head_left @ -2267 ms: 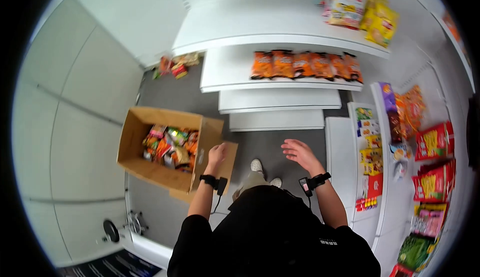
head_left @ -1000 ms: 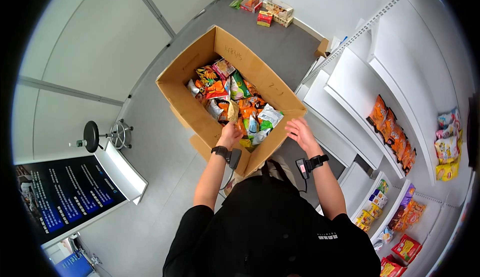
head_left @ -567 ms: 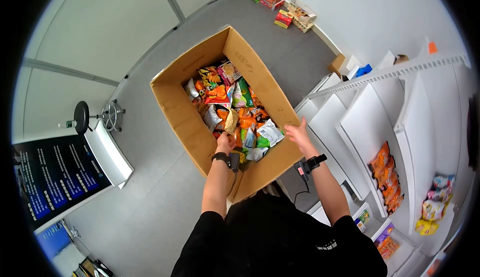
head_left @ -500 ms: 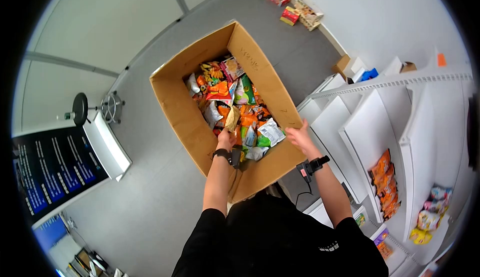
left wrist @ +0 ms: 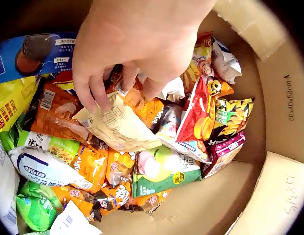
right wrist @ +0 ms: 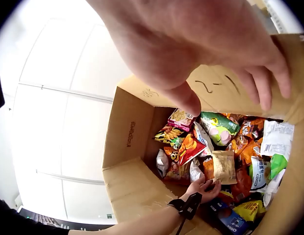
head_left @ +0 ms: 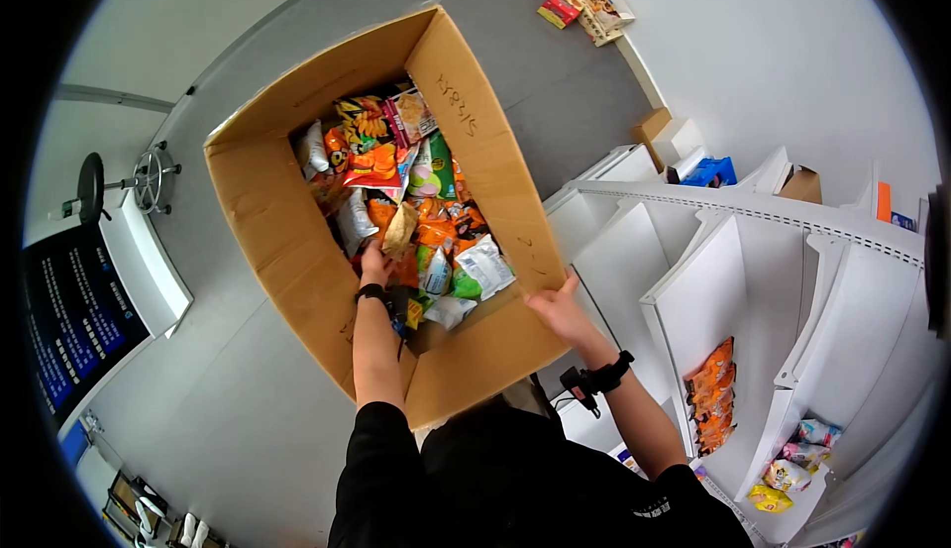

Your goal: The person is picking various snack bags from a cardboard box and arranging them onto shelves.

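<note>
An upright cardboard box holds many snack packets. Inside it, my left hand reaches to a beige packet. In the left wrist view the left hand's fingertips touch one corner of the beige packet, fingers loosely bent, the thumb apart from them. My right hand is at the box's near right rim; the right wrist view shows its thumb and fingers spread in front of the inner wall, with nothing held. Whether it touches the cardboard, I cannot tell.
White shelves stand at the right, carrying orange packets and a few mixed packets. Small boxes lie on the floor along the far wall. A wheeled stool stands at the left.
The view has turned from the shelves to the box. My left hand has gone down into it, to the beige packet; my right hand has come to its rim.
</note>
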The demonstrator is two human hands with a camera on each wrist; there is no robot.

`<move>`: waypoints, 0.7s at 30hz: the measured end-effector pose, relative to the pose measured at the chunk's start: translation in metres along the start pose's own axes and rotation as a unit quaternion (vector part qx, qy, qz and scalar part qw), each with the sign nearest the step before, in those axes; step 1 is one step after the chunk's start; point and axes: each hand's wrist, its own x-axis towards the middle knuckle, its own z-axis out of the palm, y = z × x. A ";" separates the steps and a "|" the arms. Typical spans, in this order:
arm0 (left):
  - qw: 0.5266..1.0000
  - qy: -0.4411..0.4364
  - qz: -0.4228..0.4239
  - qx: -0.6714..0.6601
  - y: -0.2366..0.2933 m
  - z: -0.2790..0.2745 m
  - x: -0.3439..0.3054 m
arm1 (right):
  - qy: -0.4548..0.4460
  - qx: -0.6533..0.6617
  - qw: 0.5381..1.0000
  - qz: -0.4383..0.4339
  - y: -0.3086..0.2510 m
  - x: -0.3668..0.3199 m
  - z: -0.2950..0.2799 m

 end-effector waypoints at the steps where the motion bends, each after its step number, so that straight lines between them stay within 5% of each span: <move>1: 1.000 0.013 0.010 0.003 0.001 0.002 0.001 | 0.005 -0.032 0.999 -0.022 0.009 0.004 0.002; 13: 0.999 -0.013 -0.008 0.045 0.016 0.017 -0.005 | 0.012 0.065 0.997 0.026 -0.016 -0.013 0.002; 16: 0.996 0.069 0.044 0.035 0.011 0.022 0.001 | 0.016 0.085 0.996 0.014 -0.011 -0.013 0.005; 21: 0.994 0.056 0.084 0.032 0.013 0.010 0.039 | 0.027 0.105 0.994 0.003 -0.014 -0.015 0.007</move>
